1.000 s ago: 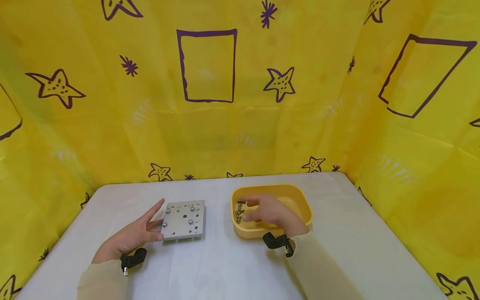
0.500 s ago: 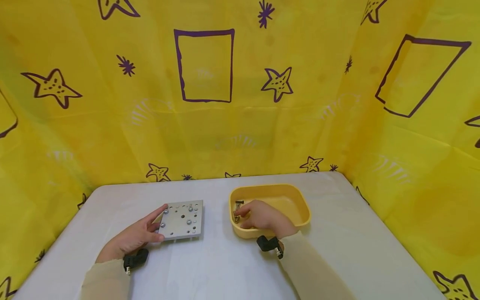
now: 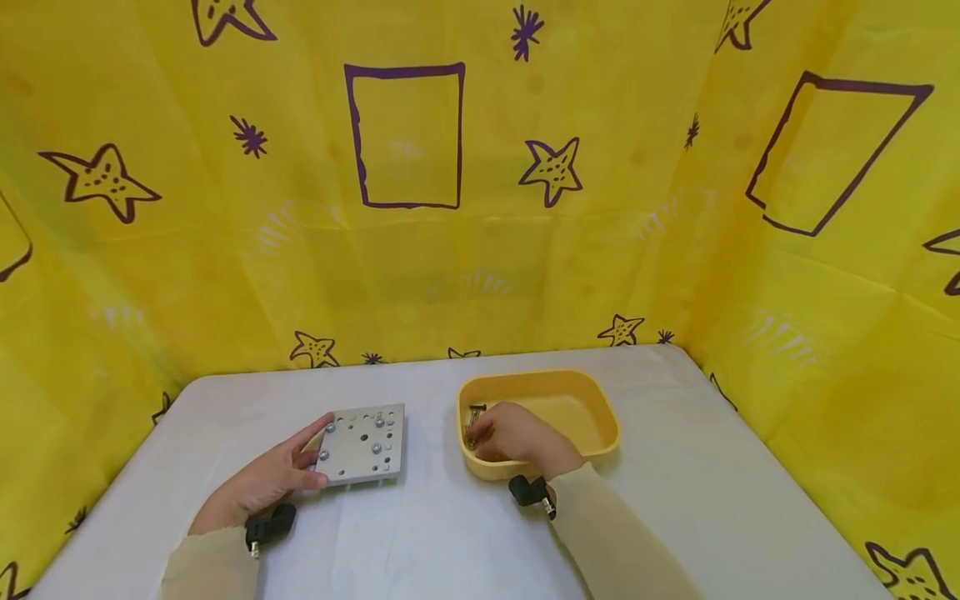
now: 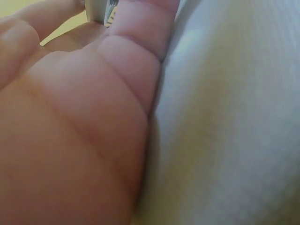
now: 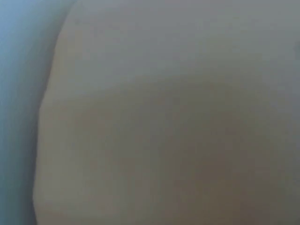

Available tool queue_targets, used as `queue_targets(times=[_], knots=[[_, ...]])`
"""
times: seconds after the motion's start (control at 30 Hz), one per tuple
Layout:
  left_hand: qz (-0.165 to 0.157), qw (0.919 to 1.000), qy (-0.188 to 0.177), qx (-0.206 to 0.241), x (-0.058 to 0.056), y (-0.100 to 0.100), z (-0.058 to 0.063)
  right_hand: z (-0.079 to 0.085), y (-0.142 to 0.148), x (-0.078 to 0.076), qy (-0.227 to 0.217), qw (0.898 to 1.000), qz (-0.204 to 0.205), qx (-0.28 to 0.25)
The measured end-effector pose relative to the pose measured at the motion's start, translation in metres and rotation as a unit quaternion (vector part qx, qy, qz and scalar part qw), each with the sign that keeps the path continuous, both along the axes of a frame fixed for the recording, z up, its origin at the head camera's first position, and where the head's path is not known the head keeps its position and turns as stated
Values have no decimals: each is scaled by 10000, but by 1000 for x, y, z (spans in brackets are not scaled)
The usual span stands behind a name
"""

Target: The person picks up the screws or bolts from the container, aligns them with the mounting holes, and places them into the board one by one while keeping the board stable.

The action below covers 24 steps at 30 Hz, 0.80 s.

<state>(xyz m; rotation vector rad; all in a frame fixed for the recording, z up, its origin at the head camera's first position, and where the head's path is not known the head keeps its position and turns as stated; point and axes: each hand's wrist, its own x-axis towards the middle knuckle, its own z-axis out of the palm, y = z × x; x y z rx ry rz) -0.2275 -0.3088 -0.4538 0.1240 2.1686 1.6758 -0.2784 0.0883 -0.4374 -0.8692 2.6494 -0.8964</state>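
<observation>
My left hand (image 3: 272, 481) grips a square silver metal plate (image 3: 352, 467) by its left side, thumb near the front corner and index finger along the far corner. Several round-headed screws (image 3: 377, 448) stand in the plate among open holes. In the left wrist view, the palm (image 4: 84, 108) fills much of the frame, with a sliver of the plate (image 4: 96, 10) beyond the fingers. My right hand (image 3: 521, 435) reaches into a yellow plastic tub (image 3: 577, 400), fingers bent down over loose bolts (image 3: 477, 410) at its left end. I cannot tell whether they pinch a bolt.
Plate and tub stand apart on a white-covered table (image 3: 420, 533). Yellow cloth walls (image 3: 405, 275) with dark star drawings enclose its back and sides. The right wrist view is filled by blurred skin.
My right hand has lowered into the tub and moved slightly left, its fingers bending over the bolts. My left hand has closed further onto the plate's left side.
</observation>
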Motion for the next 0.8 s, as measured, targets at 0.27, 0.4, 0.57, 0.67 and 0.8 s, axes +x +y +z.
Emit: queue_targets(times=[0.27, 0.4, 0.57, 0.67, 0.8], knots=[[-88, 10000, 36, -19, -1, -1, -1, -3, -8, -3, 218, 9989, 1, 406], [-130, 9999, 105, -45, -1, 0, 0, 0, -10, -3, 486, 9954, -10, 825], [-292, 9994, 175, 97, -1, -1, -1, 13, -5, 3, 459, 9917, -640, 1012], [-340, 9991, 199, 173, -1, -2, -2, 31, -1, 5, 164, 9922, -1096, 578], [-204, 9996, 143, 103, 0, -3, -2, 53, -5, 2, -937, 9815, -1295, -1055]])
